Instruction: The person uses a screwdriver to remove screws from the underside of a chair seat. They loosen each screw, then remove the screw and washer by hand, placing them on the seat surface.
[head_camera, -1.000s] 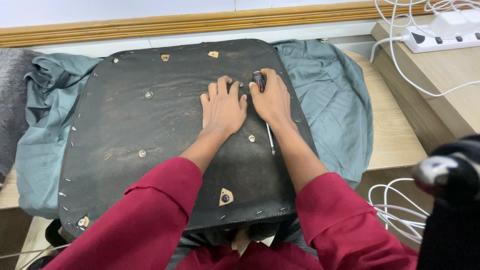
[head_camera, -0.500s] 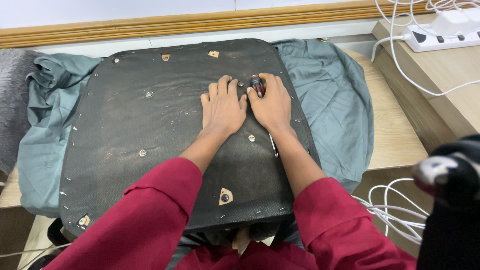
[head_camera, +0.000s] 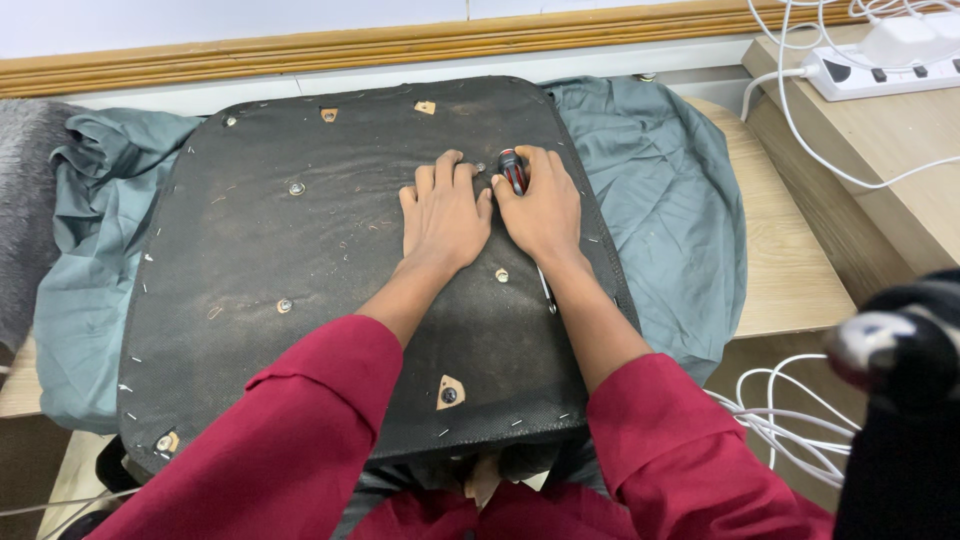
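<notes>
My left hand (head_camera: 443, 215) lies flat, palm down, on the upturned black seat base (head_camera: 330, 290), fingers spread toward its far edge. Just beside it, touching, my right hand (head_camera: 541, 207) is wrapped around a red-and-black screwdriver handle (head_camera: 513, 170). A grey-green cloth (head_camera: 665, 200) spreads beneath the seat base. Beyond its right side, a white power strip (head_camera: 880, 65) sits on a wooden ledge (head_camera: 900, 200).
</notes>
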